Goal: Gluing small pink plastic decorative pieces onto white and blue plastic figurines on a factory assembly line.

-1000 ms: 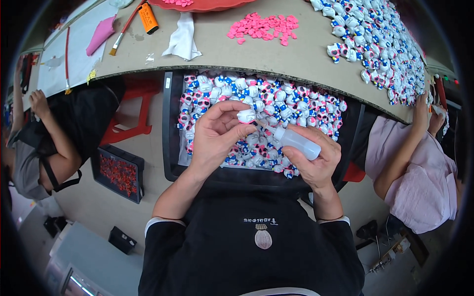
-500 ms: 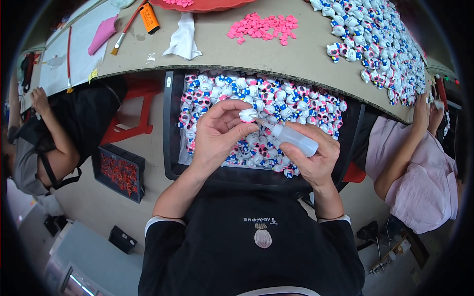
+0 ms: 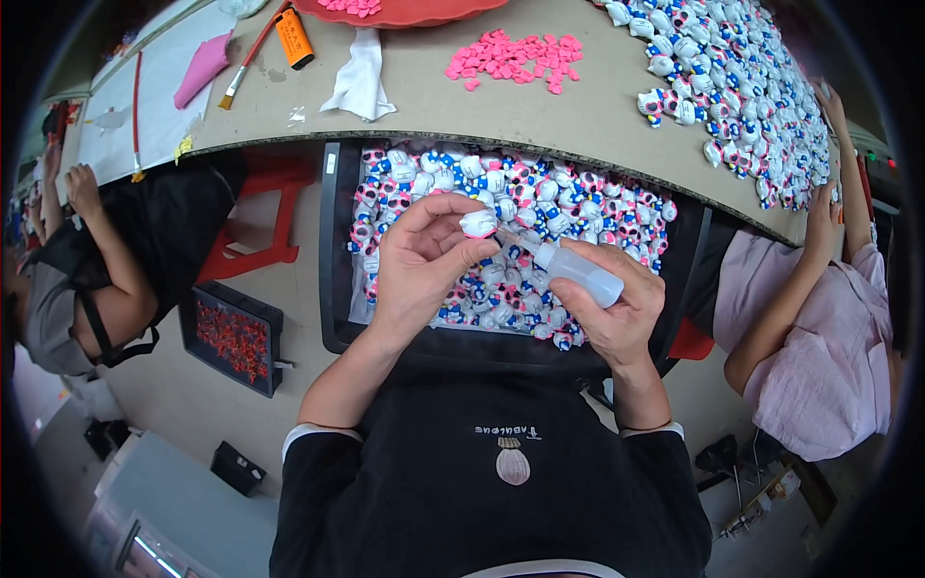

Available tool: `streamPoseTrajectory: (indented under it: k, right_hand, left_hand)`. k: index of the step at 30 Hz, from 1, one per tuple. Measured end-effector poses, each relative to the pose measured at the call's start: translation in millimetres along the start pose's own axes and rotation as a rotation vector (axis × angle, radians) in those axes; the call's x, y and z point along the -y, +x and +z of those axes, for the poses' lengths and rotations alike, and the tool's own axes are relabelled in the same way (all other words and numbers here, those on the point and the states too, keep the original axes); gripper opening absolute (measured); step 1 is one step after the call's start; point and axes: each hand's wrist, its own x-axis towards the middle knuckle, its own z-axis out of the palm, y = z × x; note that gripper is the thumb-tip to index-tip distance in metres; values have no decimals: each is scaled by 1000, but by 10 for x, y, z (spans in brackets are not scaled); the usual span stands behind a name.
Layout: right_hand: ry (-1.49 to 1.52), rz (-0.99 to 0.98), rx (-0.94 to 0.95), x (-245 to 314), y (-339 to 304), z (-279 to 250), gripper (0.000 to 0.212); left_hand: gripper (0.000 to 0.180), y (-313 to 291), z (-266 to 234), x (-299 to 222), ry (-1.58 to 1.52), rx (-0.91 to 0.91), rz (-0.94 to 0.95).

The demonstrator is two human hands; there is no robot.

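Note:
Between the thumb and fingers of my left hand [image 3: 424,252] is a small white and pink figurine [image 3: 479,223]. My right hand [image 3: 621,299] grips a translucent squeeze bottle [image 3: 584,272], tilted so that its thin nozzle points up and left toward the figurine. The tip is close to the figurine's pink edge; whether it touches I cannot tell. Under both hands, a black crate [image 3: 334,289] is filled with similar white, blue and pink figurines [image 3: 405,169].
Beyond the crate, the table [image 3: 424,96] bears small pink pieces [image 3: 515,60], a white cloth [image 3: 360,82], an orange lighter [image 3: 293,39], a brush [image 3: 241,72] and a large figurine heap [image 3: 732,87]. Co-workers sit left and right. A crate of red pieces [image 3: 231,337] stands on the floor.
The figurine in my left hand has turned and shifted slightly left. My right hand and the bottle have barely moved. At the right, the co-worker's far arm has reached toward the figurine heap.

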Motion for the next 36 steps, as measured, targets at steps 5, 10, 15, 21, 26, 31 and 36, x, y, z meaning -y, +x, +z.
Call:
streamPoseTrajectory:
  k: [5, 10, 15, 21, 26, 31, 36]
  right_hand:
    - [42, 80, -53, -18, 0, -77, 35]
    - [100, 209, -165, -164, 312, -154, 37]
    - [-162, 134, -239, -524, 776, -181, 37]
    - [-271, -36, -441, -406, 844, -49, 33]
    - [-282, -152, -309, -194, 779, 257, 14]
    - [-391, -341, -68, -274, 1264, 540, 8]
    - [-421, -328, 121, -230, 1345, 559, 8]
  left_hand:
    - [32, 15, 2, -11, 10, 21, -10]
    - [32, -20, -23, 25, 80, -47, -16]
    - [34, -25, 6, -16, 26, -34, -28]
    - [37, -24, -22, -5, 1, -13, -33]
    - [32, -18, -59, -38, 1, -32, -81]
    - [31, -65, -92, -83, -26, -31, -25]
    - [32, -69, -147, -115, -73, -76, -26]
